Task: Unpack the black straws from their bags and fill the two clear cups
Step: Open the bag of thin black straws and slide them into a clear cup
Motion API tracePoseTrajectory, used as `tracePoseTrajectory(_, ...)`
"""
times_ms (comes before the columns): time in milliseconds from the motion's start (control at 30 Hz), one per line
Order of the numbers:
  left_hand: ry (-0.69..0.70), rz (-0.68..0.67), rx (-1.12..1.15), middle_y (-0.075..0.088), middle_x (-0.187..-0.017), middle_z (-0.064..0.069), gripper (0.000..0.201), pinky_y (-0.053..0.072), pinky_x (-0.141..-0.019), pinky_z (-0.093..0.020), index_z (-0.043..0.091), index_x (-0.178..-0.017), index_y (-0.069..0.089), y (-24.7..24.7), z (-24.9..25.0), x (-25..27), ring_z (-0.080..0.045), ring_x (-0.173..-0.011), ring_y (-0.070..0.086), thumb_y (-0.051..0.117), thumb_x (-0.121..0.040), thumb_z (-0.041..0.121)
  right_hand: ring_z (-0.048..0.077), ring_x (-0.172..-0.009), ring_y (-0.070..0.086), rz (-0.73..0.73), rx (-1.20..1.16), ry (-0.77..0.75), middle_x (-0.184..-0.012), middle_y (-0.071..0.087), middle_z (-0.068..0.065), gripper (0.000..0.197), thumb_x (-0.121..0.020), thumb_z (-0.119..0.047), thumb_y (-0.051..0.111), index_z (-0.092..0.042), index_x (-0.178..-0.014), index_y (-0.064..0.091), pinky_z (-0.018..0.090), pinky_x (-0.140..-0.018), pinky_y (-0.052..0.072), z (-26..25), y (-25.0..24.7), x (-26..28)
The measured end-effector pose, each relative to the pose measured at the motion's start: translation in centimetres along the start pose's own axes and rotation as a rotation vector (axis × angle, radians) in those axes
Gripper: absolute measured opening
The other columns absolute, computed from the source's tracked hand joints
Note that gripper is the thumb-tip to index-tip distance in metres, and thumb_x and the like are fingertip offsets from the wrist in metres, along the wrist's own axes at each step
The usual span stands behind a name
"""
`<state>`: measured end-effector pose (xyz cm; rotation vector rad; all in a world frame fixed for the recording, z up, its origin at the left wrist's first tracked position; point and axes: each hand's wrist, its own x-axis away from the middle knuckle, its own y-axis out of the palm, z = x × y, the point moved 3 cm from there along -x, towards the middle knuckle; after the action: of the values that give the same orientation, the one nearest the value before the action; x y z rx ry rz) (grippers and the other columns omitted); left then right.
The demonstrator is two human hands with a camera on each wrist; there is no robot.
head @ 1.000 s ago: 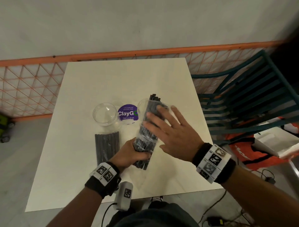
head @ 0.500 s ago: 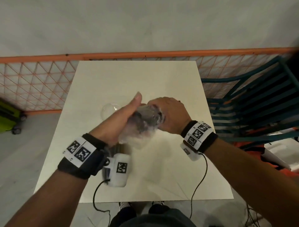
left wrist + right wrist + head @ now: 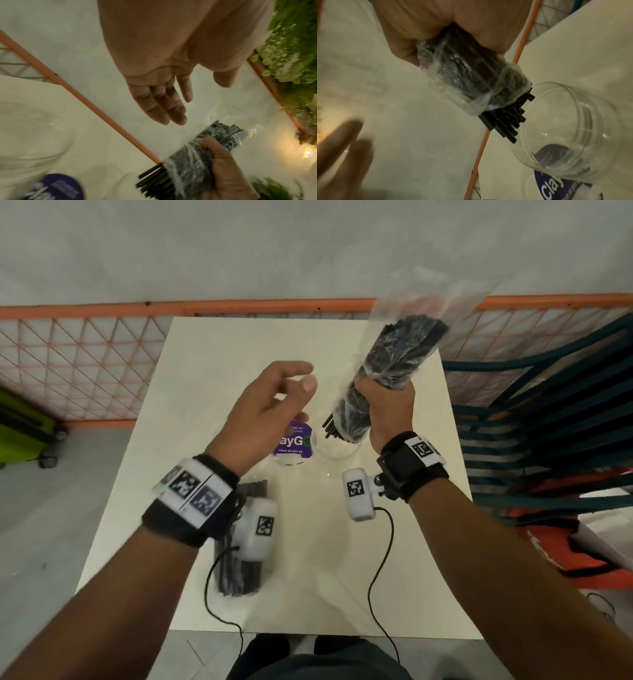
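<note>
My right hand grips a clear bag of black straws round its middle and holds it tilted in the air. The bag's open end points down, and the straw ends stick out just above the right clear cup. In the right wrist view, the straw ends hang at the rim of that cup. My left hand hovers open to the left of the bag and holds nothing. The left cup stands under it. A second bag of straws lies on the table below my left wrist.
A purple round sticker lies between the cups on the white table. An orange mesh fence runs behind the table, with stacked teal chairs on the right. A green suitcase stands on the floor at left.
My left hand has let go of the bag and pulled back to the left. The right hand has raised and tipped the bag so that its open end points down over the right cup.
</note>
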<state>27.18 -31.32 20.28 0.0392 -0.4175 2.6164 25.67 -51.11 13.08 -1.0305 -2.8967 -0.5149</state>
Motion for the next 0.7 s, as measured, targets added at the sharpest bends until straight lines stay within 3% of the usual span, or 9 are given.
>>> tracePoseTrajectory(133, -0.135, 0.026, -0.045, 0.072, -0.095, -0.008, 0.029, 0.05, -0.069, -0.032, 0.023, -0.108, 0.066, -2.2, -4.8, 4.2, -0.011, -0.071, 0.065, 0.064, -0.091, 0.046, 0.017, -0.083, 0.07, 0.07, -0.002, 0.089, -0.09, 0.073, -0.001, 0.035, -0.068, -0.008, 0.074, -0.012, -0.102, 0.067, 0.036, -0.079, 0.058, 2.5, -0.6, -0.7)
tracePoseTrajectory(300, -0.243, 0.025, -0.106, 0.073, -0.089, 0.002, 0.042, 0.051, -0.067, -0.022, 0.031, -0.101, 0.069, -3.9, -9.6, 10.5, -0.007, -0.072, 0.065, 0.064, -0.079, 0.066, 0.0, -0.08, 0.07, 0.048, 0.154, 0.089, -0.094, 0.072, -0.008, 0.036, -0.076, -0.004, 0.079, -0.011, -0.108, 0.065, 0.021, -0.076, 0.054, 4.4, -0.7, -0.7)
tracePoseTrajectory(367, -0.294, 0.054, -0.111, 0.073, -0.091, -0.001, 0.029, 0.053, -0.067, -0.026, 0.033, -0.1, 0.069, -4.3, -10.9, 12.8, -0.01, -0.074, 0.066, 0.063, -0.085, 0.058, -0.004, -0.085, 0.069, 0.012, 0.229, 0.081, -0.1, 0.071, -0.01, 0.043, -0.074, -0.012, 0.082, -0.012, -0.113, 0.063, 0.015, -0.078, 0.053, 4.8, -0.8, -0.5)
tracePoseTrajectory(467, -0.355, 0.047, -0.153, 0.073, -0.091, 0.002, 0.018, 0.056, -0.065, -0.029, 0.041, -0.1, 0.067, -4.3, -12.5, 15.5, -0.015, -0.075, 0.068, 0.064, -0.087, 0.053, -0.008, -0.087, 0.067, -0.048, 0.276, 0.094, -0.099, 0.07, -0.016, 0.037, -0.075, -0.019, 0.083, -0.024, -0.106, 0.063, 0.014, -0.082, 0.053, 5.3, -0.9, 0.2)
tracePoseTrajectory(567, -0.403, 0.018, -0.226, 0.073, -0.089, 0.01, 0.011, 0.057, -0.068, -0.033, 0.044, -0.1, 0.066, -4.0, -14.1, 17.1, -0.014, -0.075, 0.069, 0.063, -0.09, 0.04, -0.002, -0.092, 0.069, -0.055, 0.222, 0.101, -0.099, 0.072, -0.014, 0.03, -0.079, -0.015, 0.08, -0.029, -0.101, 0.065, 0.027, -0.093, 0.054, 5.3, -1.1, 0.5)
tracePoseTrajectory(633, -0.401, -0.003, -0.253, 0.073, -0.089, 0.015, 0.012, 0.057, -0.068, -0.033, 0.042, -0.099, 0.066, -3.8, -14.7, 17.6, -0.012, -0.075, 0.069, 0.061, -0.088, 0.043, 0.001, -0.095, 0.068, -0.034, 0.173, 0.085, -0.104, 0.07, -0.012, 0.033, -0.082, -0.011, 0.077, -0.027, -0.107, 0.064, 0.028, -0.093, 0.053, 4.9, -1.2, 0.4)
tracePoseTrajectory(700, -0.392, -0.02, -0.27, 0.072, -0.09, 0.018, 0.013, 0.057, -0.068, -0.032, 0.043, -0.099, 0.065, -3.5, -15.1, 17.8, -0.011, -0.076, 0.069, 0.061, -0.087, 0.045, 0.003, -0.098, 0.066, -0.007, 0.148, 0.061, -0.111, 0.066, -0.007, 0.044, -0.083, -0.011, 0.076, -0.018, -0.122, 0.058, 0.025, -0.09, 0.053, 4.3, -1.4, 0.2)
